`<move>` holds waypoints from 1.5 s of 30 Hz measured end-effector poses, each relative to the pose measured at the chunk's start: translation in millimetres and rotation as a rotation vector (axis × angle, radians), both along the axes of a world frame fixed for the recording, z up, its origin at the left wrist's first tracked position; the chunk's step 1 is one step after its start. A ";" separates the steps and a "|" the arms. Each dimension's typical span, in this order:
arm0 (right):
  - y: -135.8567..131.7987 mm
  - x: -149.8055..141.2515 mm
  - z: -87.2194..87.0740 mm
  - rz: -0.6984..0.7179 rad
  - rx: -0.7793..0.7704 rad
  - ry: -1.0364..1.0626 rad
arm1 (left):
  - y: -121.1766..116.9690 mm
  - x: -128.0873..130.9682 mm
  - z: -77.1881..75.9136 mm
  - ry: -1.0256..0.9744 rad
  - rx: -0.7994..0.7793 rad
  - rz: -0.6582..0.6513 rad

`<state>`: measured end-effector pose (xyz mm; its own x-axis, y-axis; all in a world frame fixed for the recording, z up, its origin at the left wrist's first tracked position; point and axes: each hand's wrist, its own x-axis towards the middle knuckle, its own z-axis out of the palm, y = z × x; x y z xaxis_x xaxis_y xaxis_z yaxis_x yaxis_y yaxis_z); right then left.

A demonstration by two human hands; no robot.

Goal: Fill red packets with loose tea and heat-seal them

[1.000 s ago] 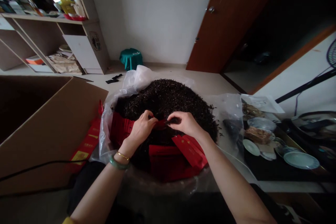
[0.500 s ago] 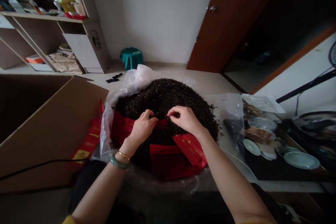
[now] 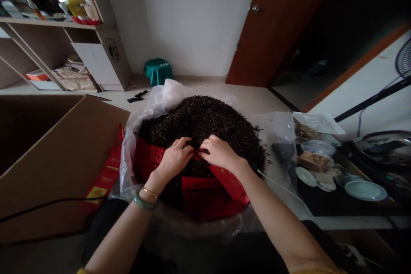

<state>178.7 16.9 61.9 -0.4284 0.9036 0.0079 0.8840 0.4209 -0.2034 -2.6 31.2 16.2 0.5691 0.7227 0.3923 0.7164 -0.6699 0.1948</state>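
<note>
Over a heap of loose dark tea leaves (image 3: 208, 113), my left hand (image 3: 175, 157) pinches a small red packet (image 3: 197, 155). My right hand (image 3: 222, 153) is closed at the packet's other end, thumb and fingertips touching it. Most of the packet is hidden by the fingers. A row of red packets (image 3: 147, 157) lies to the left of my left hand. More red packets (image 3: 204, 199) lie on the near side of the heap, and a few others (image 3: 228, 182) are fanned out below my right hand. Clear plastic sheeting (image 3: 128, 158) rings the heap.
A large open cardboard box (image 3: 80, 145) stands at the left, with red packaging (image 3: 107, 175) beside it. On the right, a black tray (image 3: 324, 203) holds dishes and a lidded tub. A teal covered stool or bin (image 3: 158, 72) is by the wall. A thin white cable (image 3: 285, 190) crosses the right side.
My right hand has moved left and down from above the leaves to the red packet, and its fingers now meet it. My left hand has stayed nearly in place.
</note>
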 end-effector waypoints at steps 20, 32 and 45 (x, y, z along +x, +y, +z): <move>22.7 -9.2 3.8 -0.167 -0.174 0.374 | -1.1 0.1 -0.7 0.033 -0.111 -0.097; 17.7 12.6 9.9 -0.045 -0.113 0.326 | 1.8 -0.1 -3.0 -0.016 -0.128 -0.037; 1.7 0.4 1.7 -0.038 0.042 -0.105 | 3.9 -2.0 -0.3 -0.070 -0.127 -0.046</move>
